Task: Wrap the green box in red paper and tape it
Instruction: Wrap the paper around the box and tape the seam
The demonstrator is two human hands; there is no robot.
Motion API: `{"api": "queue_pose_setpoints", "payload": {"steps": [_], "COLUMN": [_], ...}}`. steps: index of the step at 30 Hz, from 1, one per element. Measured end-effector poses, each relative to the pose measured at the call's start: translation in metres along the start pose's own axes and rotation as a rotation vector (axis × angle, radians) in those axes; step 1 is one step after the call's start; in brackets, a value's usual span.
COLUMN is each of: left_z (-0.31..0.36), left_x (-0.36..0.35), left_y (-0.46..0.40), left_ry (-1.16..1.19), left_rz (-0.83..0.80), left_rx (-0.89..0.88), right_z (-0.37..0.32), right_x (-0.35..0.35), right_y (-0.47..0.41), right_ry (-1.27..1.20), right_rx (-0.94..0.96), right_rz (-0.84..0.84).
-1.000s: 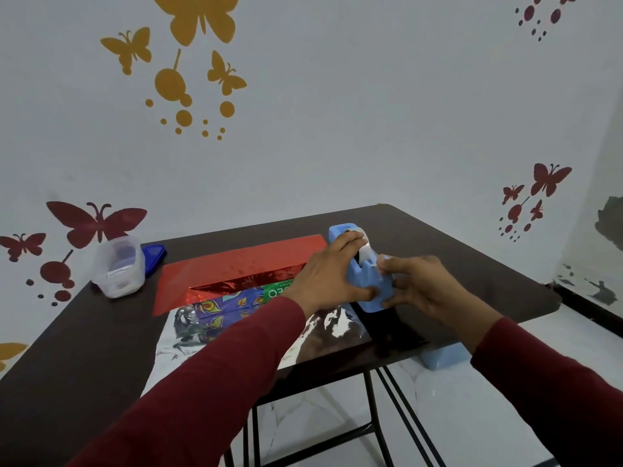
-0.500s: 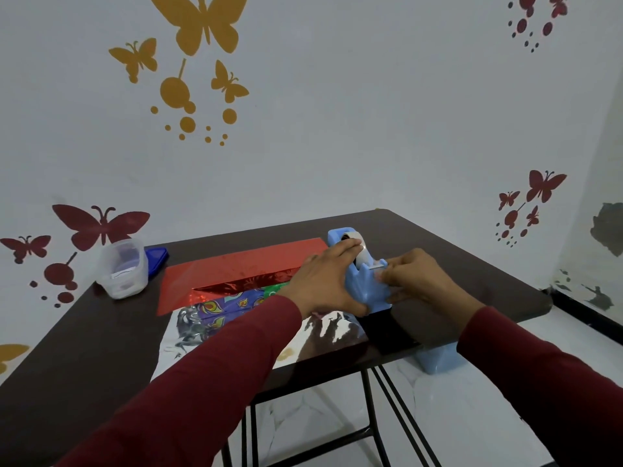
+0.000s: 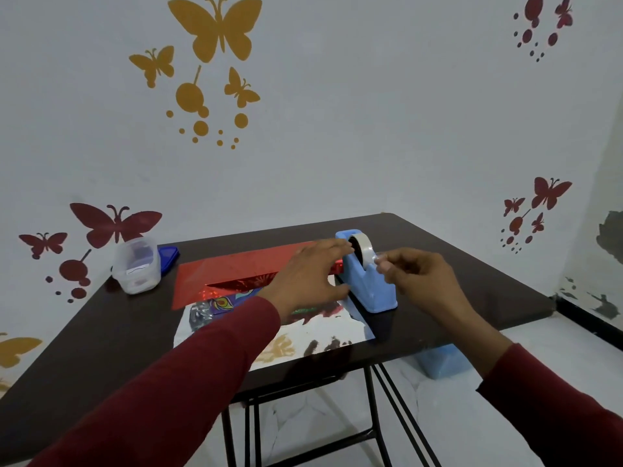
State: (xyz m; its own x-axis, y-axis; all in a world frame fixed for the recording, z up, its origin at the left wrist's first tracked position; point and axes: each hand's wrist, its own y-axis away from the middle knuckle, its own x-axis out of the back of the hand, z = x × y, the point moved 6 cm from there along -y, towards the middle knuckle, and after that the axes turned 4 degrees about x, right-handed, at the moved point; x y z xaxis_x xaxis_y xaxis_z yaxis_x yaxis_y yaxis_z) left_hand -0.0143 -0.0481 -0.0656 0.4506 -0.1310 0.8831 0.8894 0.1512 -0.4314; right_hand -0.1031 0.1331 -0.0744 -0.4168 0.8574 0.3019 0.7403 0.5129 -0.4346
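Note:
A blue tape dispenser [image 3: 369, 284] with a white tape roll [image 3: 363, 247] stands on the dark table [image 3: 101, 338]. My left hand [image 3: 308, 279] rests flat against the dispenser's left side, fingertips touching the roll. My right hand [image 3: 416, 278] pinches the clear tape end at the dispenser's cutter. The red paper [image 3: 236, 267] lies behind my left hand, its shiny silver underside [image 3: 313, 338] spread toward the front edge. The box [image 3: 232, 299] is mostly covered by paper and my left arm; only a patterned strip shows.
A clear plastic tub [image 3: 136, 264] with a blue lid [image 3: 167, 257] beside it stands at the table's back left. A light blue object [image 3: 441, 360] sits on the floor under the table's right front corner. The wall is just behind the table.
My left hand has slid off the dispenser's body onto its left side and the roll. My right hand has drawn back slightly to the right, pinching the tape end.

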Motion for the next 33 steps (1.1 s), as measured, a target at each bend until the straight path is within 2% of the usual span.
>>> {"api": "queue_pose_setpoints", "payload": {"steps": [3,8,11,14,23,26,33], "left_z": [-0.024,-0.079,-0.104,-0.119,-0.162,-0.168,-0.180], "left_x": [0.020,0.048,0.064,0.075,0.080,0.076,0.074], "left_y": [0.015,0.056,0.082,0.101,0.128,0.129,0.125], "left_ry": [-0.056,-0.074,-0.086,-0.085,-0.111,-0.115,-0.083], "left_rz": [0.048,0.054,0.074,0.091,0.114,0.134,0.177], "left_rx": [0.045,0.206,0.269,0.322,0.440,0.426,0.414], "right_z": [-0.015,-0.032,-0.038,-0.042,-0.036,-0.030,-0.030], "right_x": [-0.019,-0.068,-0.106,-0.138,-0.227,-0.243,-0.262], "right_y": [0.004,0.006,0.006,0.002,0.006,0.010,0.009], "right_ry": [-0.111,-0.128,-0.117,-0.130,-0.379,-0.365,-0.195], "right_rx": [0.038,0.078,0.030,0.002,-0.368,-0.425,-0.325], "right_rz": [-0.062,-0.108,-0.185,-0.182,-0.288,-0.290,-0.226]}}
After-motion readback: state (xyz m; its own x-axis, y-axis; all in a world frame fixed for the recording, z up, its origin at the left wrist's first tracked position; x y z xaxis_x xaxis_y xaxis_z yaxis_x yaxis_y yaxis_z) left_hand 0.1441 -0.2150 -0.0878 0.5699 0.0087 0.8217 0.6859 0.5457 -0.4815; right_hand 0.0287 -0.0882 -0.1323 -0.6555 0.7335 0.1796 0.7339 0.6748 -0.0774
